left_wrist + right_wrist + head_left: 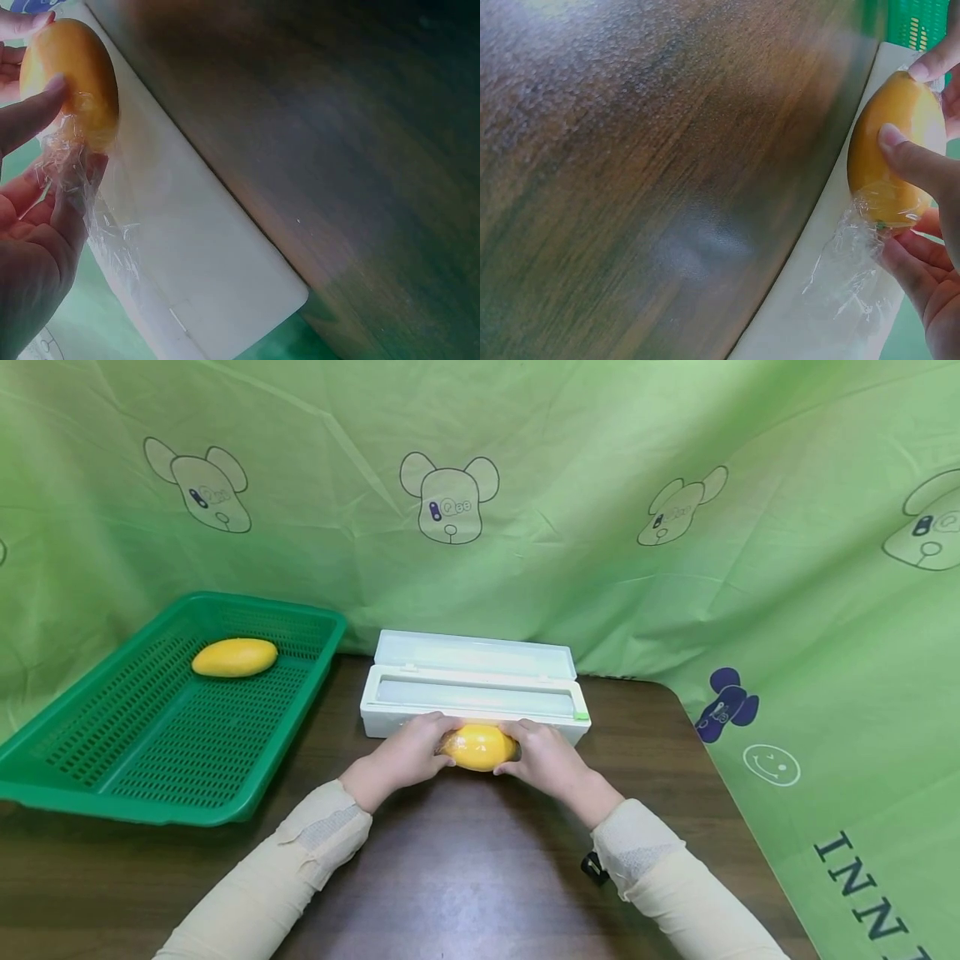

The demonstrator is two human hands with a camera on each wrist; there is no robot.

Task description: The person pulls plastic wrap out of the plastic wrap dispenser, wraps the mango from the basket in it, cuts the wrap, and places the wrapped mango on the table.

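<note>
A yellow mango with clear cling film around it is held between both hands, close to the front of the white cling film dispenser. My left hand grips its left end, thumb along the near side. At the opposite end my right hand holds it in the same way. Both wrist views show loose, crinkled cling film bunched at an end of the fruit, trailing in front of the white box. The white dispenser has its lid raised, and a pale roll lies inside.
To the left stands a green plastic basket with another yellow mango in it. A green printed curtain hangs behind and along the right side of the brown wooden table. A small black item shows beside the right cuff.
</note>
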